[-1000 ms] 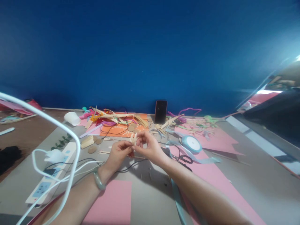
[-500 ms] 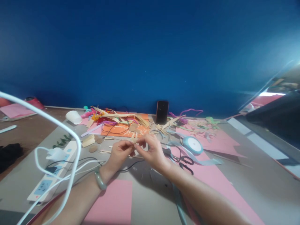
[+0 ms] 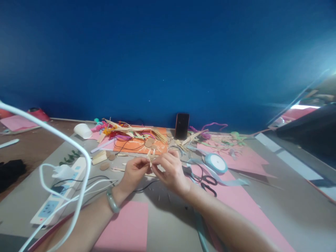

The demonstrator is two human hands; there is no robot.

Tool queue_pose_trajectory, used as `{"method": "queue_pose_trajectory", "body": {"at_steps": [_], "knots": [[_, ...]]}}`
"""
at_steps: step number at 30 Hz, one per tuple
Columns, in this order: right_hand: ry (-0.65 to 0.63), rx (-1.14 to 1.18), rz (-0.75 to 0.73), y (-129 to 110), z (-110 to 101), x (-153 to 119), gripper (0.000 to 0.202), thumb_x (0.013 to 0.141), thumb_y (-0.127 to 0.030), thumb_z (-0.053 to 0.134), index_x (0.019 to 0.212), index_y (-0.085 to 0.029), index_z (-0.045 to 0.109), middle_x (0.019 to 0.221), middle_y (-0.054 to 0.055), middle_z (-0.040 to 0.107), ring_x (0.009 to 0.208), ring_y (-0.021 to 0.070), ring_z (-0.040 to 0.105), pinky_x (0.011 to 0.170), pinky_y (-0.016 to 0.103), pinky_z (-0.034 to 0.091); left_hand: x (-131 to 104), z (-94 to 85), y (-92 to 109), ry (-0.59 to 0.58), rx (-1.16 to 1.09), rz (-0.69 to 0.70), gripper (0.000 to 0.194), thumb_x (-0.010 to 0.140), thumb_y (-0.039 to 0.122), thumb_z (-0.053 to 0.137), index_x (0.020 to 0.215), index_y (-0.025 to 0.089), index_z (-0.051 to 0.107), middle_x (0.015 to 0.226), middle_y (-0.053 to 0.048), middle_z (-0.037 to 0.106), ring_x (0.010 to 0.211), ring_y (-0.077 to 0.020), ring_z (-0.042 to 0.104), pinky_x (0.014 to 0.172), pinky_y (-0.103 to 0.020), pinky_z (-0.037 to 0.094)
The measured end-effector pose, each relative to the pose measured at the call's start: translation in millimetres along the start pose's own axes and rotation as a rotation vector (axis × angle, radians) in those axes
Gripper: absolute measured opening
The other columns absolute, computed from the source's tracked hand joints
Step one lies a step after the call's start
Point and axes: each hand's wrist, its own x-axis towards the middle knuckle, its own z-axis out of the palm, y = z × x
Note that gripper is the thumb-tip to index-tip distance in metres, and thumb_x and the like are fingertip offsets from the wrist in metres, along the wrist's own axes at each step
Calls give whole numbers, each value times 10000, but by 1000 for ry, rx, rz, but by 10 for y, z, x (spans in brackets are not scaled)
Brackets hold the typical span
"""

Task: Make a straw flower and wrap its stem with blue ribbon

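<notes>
Over the middle of the table, my left hand (image 3: 135, 171) pinches a small pale straw-coloured piece with pointed tips (image 3: 150, 156), perhaps dried husk. Its tips stick up above my fingers; the lower part is hidden by them. My right hand (image 3: 169, 169) meets the left one and grips the same piece between thumb and fingers. Just beyond my hands lies an orange sheet (image 3: 126, 146) with dried strips on it. Black-handled scissors (image 3: 207, 182) rest to the right of my right hand.
A power strip (image 3: 48, 208) with white cables is at the left, one cable looping up close to the camera. A ribbon spool (image 3: 215, 163) lies at the right. A phone (image 3: 182, 126) leans against the blue wall. Pink paper (image 3: 126, 224) lies in front, a white cup (image 3: 83, 131) at the back left.
My right hand has turned slightly and its fingers have closed in nearer the left hand. The pale piece's tips stand a little more spread. My left hand has barely moved.
</notes>
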Motion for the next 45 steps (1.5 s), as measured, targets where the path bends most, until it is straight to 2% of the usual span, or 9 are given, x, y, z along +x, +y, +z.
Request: {"method": "queue_pose_trajectory", "body": {"at_steps": [8,11,16,20,25,29,33,40,45], "knots": [[48,7,-16,-32,-18,-6,17,857,-214,593,843,-206,598,802,17,694,715,137,608,819,340,340,-32,-16,-58,26,119,99,165,717,322,725,764,164,708,723,-53,697,662,-167,627,640,-267,512],[18,-16,-35,-47,-22,-24,67,879,-189,562,842,-213,612,788,6,697,696,128,602,829,343,329,-37,-18,-30,31,176,118,152,733,316,711,778,171,713,740,-55,707,671,-171,632,648,-271,513],[-47,-49,-79,-70,-17,-51,134,900,-157,517,818,-203,613,781,6,701,677,119,595,838,344,309,-30,-28,-27,24,180,126,146,718,302,721,764,164,706,734,-50,702,685,-170,627,665,-267,502],[-24,-43,-92,-25,-51,-17,35,871,-225,589,863,-209,619,807,19,710,684,139,602,840,351,319,-16,-18,-32,38,98,97,127,704,274,731,738,163,681,685,-25,674,648,-145,608,635,-247,492],[44,-27,141,200,-271,128,120,850,-317,595,848,-201,627,779,36,688,707,173,607,812,355,348,73,-46,-37,152,-41,-9,195,699,309,734,693,155,615,577,16,613,535,-108,577,564,-227,475],[-154,-45,316,404,-383,196,131,813,-259,583,709,-197,632,665,7,659,610,152,562,722,315,360,175,-132,-55,238,-63,-34,245,674,349,751,737,152,619,566,21,621,517,-106,571,559,-229,475],[-309,-87,326,526,-254,143,117,781,-193,594,671,-189,631,672,10,673,617,147,571,721,303,352,205,-179,-35,312,-53,-38,241,697,359,725,763,158,610,562,27,621,514,-100,559,557,-222,470],[-369,-151,232,663,121,14,81,810,-168,606,767,-182,673,755,31,697,744,171,606,772,315,321,116,-107,5,201,61,-20,217,737,352,686,738,147,615,540,14,606,510,-99,548,537,-216,456],[-473,-214,106,744,263,58,105,835,-158,586,835,-179,688,802,48,694,802,183,604,789,315,332,169,-133,-80,299,23,-73,249,733,372,681,805,145,610,537,24,590,496,-99,544,489,-202,432]]}}
